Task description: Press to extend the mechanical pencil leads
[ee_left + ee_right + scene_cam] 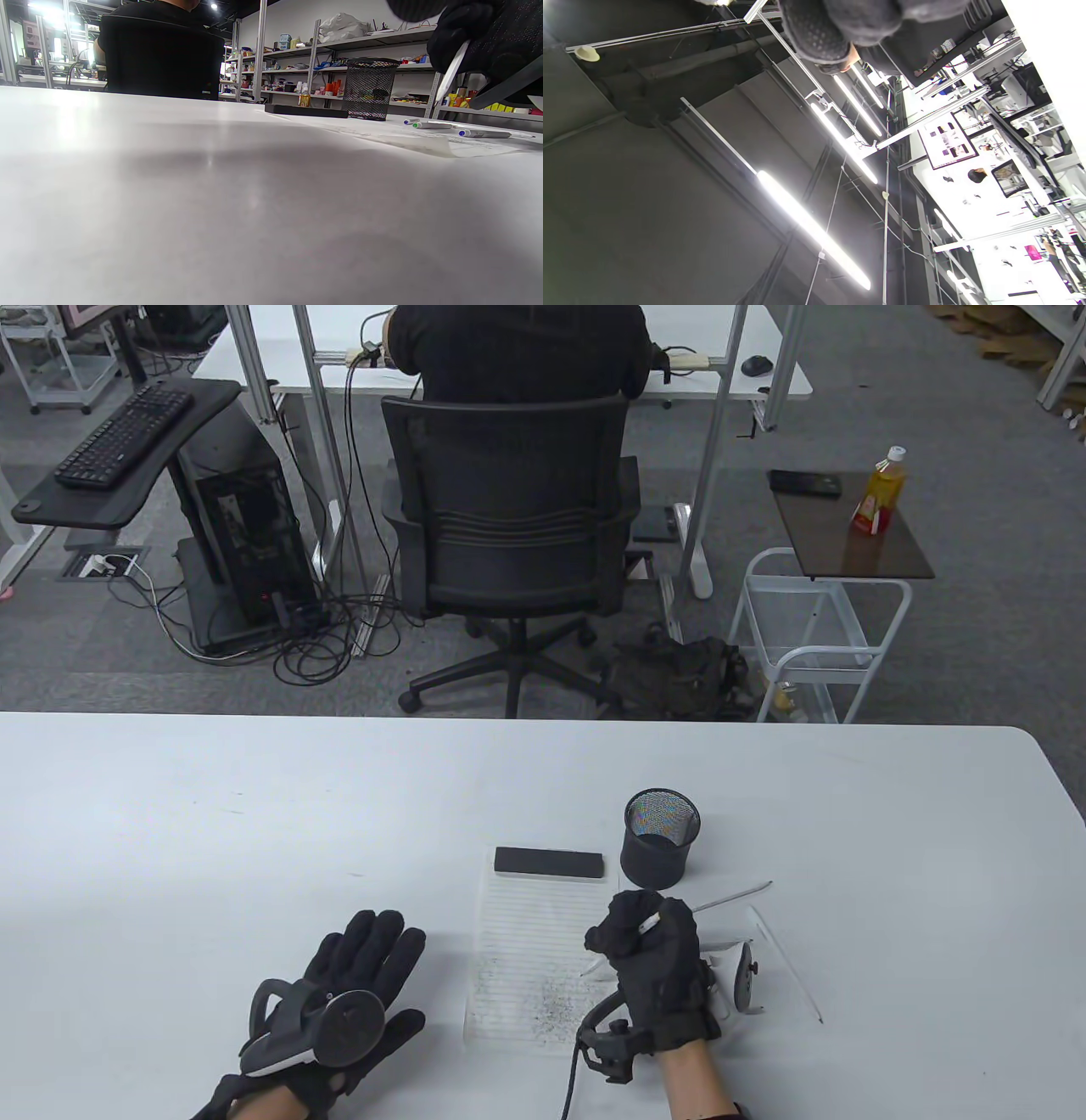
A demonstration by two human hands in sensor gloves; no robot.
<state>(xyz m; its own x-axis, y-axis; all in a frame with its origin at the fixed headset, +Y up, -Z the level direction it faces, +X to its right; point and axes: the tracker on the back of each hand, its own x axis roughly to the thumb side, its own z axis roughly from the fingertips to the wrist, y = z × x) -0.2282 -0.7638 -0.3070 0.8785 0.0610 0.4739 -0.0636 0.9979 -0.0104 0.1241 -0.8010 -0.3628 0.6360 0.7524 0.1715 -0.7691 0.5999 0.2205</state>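
My right hand (649,954) grips a white mechanical pencil (648,924) in a fist over the lined paper (526,933), with the tip slanting down to the left toward the sheet. The pencil also shows in the left wrist view (452,72), held by the right hand (488,38). My left hand (369,950) rests flat on the table to the left of the paper, fingers spread, holding nothing. Two more pencils (736,894) (785,963) lie to the right of the right hand. The right wrist view shows only fingertips (814,29) against the ceiling.
A black mesh pen cup (661,837) stands just behind the right hand. A black bar (549,863) lies across the top of the paper. Dark lead specks are scattered on the paper's lower part (543,1005). The white table (212,831) extends to the left.
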